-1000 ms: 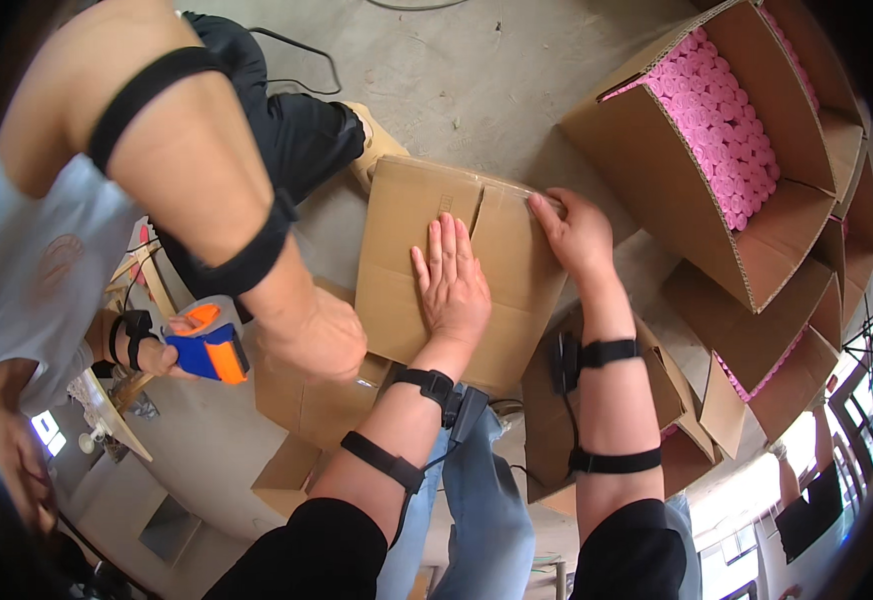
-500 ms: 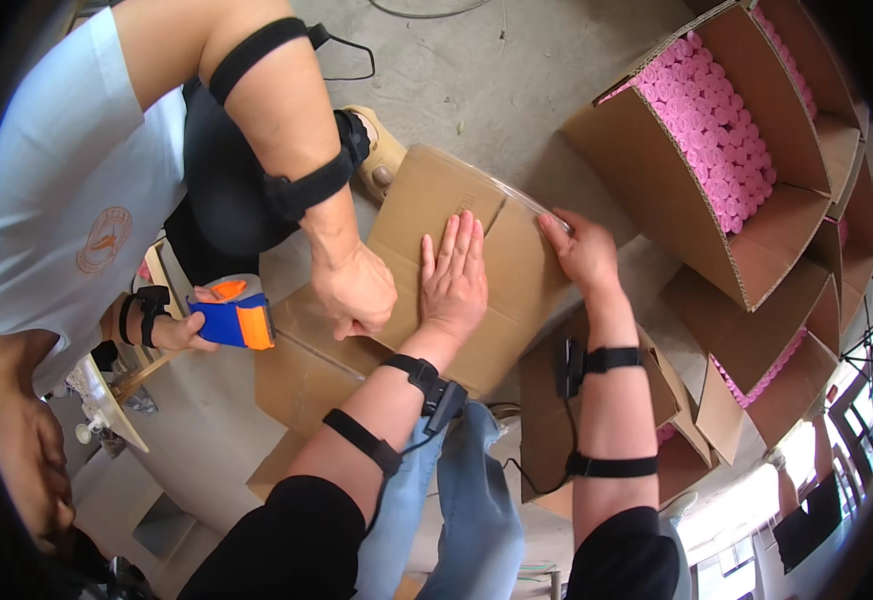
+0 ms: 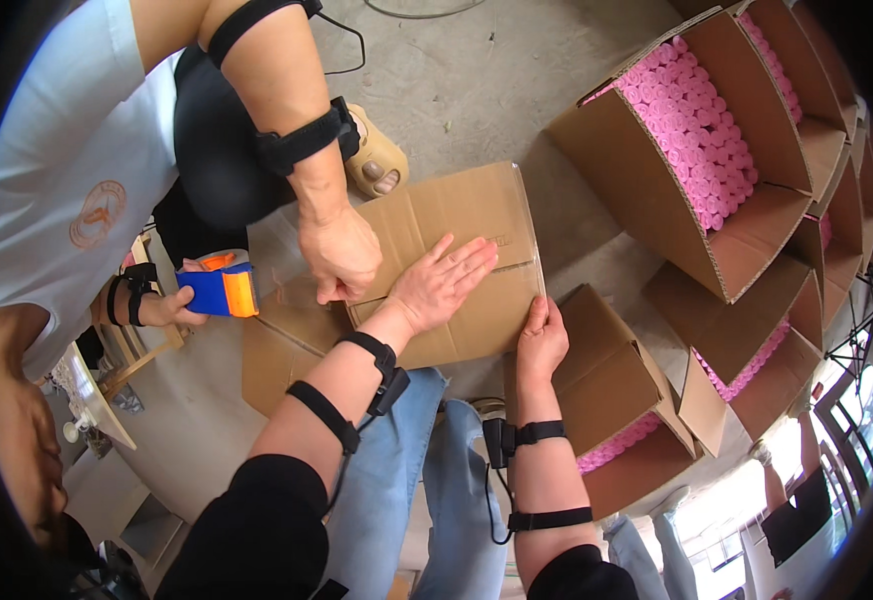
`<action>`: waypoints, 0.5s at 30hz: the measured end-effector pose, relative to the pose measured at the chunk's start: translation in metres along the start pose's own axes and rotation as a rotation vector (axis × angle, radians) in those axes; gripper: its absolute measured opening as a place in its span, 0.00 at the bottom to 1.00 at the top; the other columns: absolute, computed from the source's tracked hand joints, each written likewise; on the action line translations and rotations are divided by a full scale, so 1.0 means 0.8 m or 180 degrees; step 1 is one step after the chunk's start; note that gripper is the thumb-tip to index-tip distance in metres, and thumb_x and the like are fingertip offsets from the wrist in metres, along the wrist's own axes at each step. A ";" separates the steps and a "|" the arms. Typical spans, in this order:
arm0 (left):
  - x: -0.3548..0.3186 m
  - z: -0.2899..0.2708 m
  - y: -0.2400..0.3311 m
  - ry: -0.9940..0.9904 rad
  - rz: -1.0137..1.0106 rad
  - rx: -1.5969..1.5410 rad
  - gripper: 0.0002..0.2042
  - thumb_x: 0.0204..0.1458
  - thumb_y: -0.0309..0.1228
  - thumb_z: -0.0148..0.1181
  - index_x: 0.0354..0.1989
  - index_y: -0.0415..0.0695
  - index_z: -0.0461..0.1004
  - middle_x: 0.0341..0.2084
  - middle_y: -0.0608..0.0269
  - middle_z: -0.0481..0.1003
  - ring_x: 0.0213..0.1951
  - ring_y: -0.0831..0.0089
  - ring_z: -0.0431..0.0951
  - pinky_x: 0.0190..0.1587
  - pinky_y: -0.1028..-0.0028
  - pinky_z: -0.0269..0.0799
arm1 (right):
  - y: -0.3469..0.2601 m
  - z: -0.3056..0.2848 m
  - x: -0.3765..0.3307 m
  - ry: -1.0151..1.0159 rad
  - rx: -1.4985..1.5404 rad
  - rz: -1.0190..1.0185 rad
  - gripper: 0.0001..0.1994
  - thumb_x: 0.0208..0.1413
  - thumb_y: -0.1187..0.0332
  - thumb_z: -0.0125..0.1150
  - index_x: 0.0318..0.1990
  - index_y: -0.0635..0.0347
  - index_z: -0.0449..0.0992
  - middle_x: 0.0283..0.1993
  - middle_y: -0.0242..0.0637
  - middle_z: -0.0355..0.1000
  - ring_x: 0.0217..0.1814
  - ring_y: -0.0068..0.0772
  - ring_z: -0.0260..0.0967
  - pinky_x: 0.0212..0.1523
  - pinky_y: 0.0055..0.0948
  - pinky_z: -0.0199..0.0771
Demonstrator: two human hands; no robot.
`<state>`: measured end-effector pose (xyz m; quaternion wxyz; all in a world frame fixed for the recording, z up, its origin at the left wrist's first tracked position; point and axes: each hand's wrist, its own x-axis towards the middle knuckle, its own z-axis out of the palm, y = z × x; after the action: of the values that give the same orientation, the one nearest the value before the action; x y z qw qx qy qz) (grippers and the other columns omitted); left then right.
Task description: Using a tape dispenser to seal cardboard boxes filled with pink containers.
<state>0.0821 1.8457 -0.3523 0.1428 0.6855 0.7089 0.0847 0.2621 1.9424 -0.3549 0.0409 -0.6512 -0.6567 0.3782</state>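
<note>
A brown cardboard box (image 3: 457, 205) lies in front of me, its flaps meeting at a seam and clear tape along its right edge. My left hand (image 3: 442, 290) rests flat on top, fingers outstretched, near the seam. At the right edge my right hand (image 3: 541, 345) grips the box, its thumb up by the rim and the other fingers partly hidden. A co-worker's closed hand (image 3: 342, 258) is at the left side of the box. In the co-worker's other hand is a blue and orange tape dispenser (image 3: 219, 290).
Open cartons (image 3: 647, 190) packed with pink rose-shaped pieces (image 3: 692, 130) stand on the right. Another open carton (image 3: 597, 375) is beside my right forearm. Under the co-worker's fist lies a taped box (image 3: 282, 320). The co-worker's tan shoe (image 3: 377, 155) is beyond my box.
The box has turned clockwise, bringing its taped edge round to the right. My right hand has come nearer with that edge, and my left hand has swung to point rightward.
</note>
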 end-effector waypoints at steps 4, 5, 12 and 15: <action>-0.001 0.017 0.038 0.0712 -0.1577 -0.0324 0.32 0.53 0.31 0.56 0.68 0.43 0.56 0.69 0.58 0.55 0.70 0.63 0.51 0.70 0.52 0.44 | -0.059 -0.034 0.019 -0.1036 -0.0948 0.0070 0.22 0.60 0.53 0.56 0.53 0.60 0.75 0.46 0.50 0.76 0.51 0.50 0.74 0.52 0.42 0.72; 0.002 0.018 0.045 0.0931 -0.2107 -0.0376 0.34 0.52 0.32 0.57 0.69 0.43 0.54 0.69 0.54 0.54 0.71 0.60 0.51 0.70 0.51 0.43 | -0.069 -0.029 0.023 -0.0403 -0.0991 -0.1190 0.23 0.58 0.55 0.57 0.55 0.59 0.73 0.51 0.49 0.73 0.57 0.50 0.69 0.57 0.45 0.67; -0.010 0.034 0.036 0.1001 -0.2267 -0.0261 0.36 0.51 0.37 0.59 0.68 0.38 0.53 0.68 0.50 0.52 0.70 0.54 0.49 0.70 0.48 0.41 | -0.187 0.060 0.052 -0.0924 -0.1259 -0.3805 0.34 0.54 0.52 0.60 0.67 0.54 0.59 0.68 0.44 0.58 0.73 0.46 0.49 0.73 0.51 0.40; -0.004 0.038 0.042 0.0451 -0.2608 -0.1140 0.33 0.58 0.40 0.50 0.70 0.42 0.49 0.69 0.54 0.51 0.71 0.58 0.48 0.71 0.55 0.38 | -0.215 0.085 0.039 -0.1515 -0.1974 -0.3862 0.41 0.52 0.44 0.59 0.69 0.53 0.55 0.69 0.42 0.57 0.74 0.44 0.47 0.73 0.55 0.33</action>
<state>0.1234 1.8422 -0.3699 0.2319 0.3053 0.9040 0.1892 0.0790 1.9634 -0.3225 -0.0872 -0.0534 -0.9709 0.2166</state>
